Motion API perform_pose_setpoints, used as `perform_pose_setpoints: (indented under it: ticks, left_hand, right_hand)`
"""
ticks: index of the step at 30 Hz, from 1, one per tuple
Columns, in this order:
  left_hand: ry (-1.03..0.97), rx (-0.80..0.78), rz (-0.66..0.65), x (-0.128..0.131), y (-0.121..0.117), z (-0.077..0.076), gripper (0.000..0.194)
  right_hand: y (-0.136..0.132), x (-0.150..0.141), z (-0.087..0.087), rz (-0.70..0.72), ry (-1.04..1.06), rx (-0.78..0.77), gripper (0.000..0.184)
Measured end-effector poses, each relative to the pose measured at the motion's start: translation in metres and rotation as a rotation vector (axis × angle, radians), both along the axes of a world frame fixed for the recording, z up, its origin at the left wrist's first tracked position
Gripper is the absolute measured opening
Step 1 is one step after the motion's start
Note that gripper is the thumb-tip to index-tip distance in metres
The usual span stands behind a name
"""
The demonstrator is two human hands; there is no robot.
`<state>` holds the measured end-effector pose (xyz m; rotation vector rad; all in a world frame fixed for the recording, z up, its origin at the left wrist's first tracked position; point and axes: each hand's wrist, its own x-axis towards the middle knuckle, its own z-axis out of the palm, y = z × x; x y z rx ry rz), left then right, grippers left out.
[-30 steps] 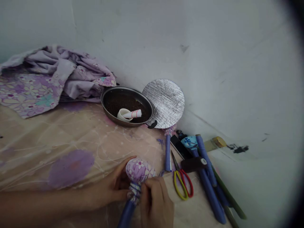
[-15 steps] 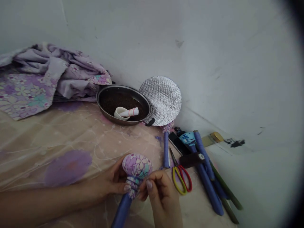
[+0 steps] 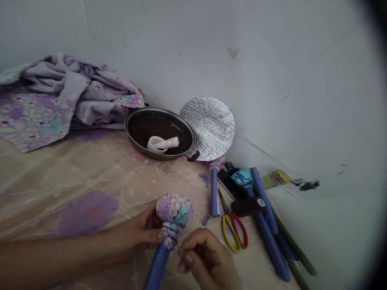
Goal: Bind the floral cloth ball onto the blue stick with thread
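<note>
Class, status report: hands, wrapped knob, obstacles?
Left hand holds floral cloth knob on blue rod. Right hand apart, fingers pinched. Scissors to the right, touching neither.

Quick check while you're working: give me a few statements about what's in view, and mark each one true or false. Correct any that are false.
1. The left hand holds the floral fabric ball on a blue handle. True.
2. The right hand grips the scissors. False: the scissors lie apart from it on the cloth.
3. A white cup lies in the dark pan. True.
4. The foil disc lies inside the pan. False: it stands outside, beside the pan.
</note>
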<state>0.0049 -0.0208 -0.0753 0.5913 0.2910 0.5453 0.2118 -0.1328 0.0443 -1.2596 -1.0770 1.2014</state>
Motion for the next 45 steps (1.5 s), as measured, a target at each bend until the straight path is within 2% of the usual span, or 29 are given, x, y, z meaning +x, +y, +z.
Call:
perform_pose_setpoints:
  ticks: [4, 6, 10, 14, 23, 31, 34, 37, 41, 45]
  left_hand:
    - [0.01, -0.024, 0.022, -0.002, 0.0, 0.007, 0.088]
    - [-0.006, -0.019, 0.014, -0.001, 0.0, 0.007, 0.088]
    - [-0.037, 0.004, 0.019, 0.001, 0.0, 0.001, 0.093]
    - [-0.065, 0.019, 0.017, 0.003, -0.001, -0.004, 0.094]
    - [-0.076, 0.043, 0.044, 0.003, -0.003, -0.006, 0.092]
    - [-0.066, 0.009, -0.009, 0.001, -0.001, -0.003, 0.096]
    - [-0.054, 0.005, -0.008, 0.001, -0.001, 0.005, 0.1]
    - [0.001, -0.017, -0.005, -0.002, 0.0, 0.024, 0.11]
    - [0.056, 0.0, -0.001, -0.008, 0.001, 0.049, 0.11]
    - [0.062, -0.014, -0.011, -0.009, 0.001, 0.051, 0.111]
  right_hand:
    - [0.0, 0.005, -0.008, 0.006, -0.229, 0.133, 0.017]
    - [-0.001, 0.005, -0.012, 0.0, -0.4, 0.155, 0.013]
    - [-0.003, -0.002, -0.014, -0.011, -0.739, 0.271, 0.022]
    - [0.0, -0.006, -0.007, 0.013, -0.98, 0.382, 0.031]
    - [0.0, -0.004, 0.0, 0.071, -1.235, 0.452, 0.043]
    - [0.003, -0.001, 0.013, 0.102, -1.439, 0.542, 0.05]
    - [0.006, -0.001, 0.023, 0.135, -1.489, 0.575, 0.049]
    - [0.008, -0.002, 0.03, 0.138, -1.511, 0.591, 0.047]
    - [0.009, -0.001, 0.035, 0.157, -1.516, 0.588, 0.046]
    - [0.011, 0.001, 0.038, 0.177, -1.552, 0.622, 0.048]
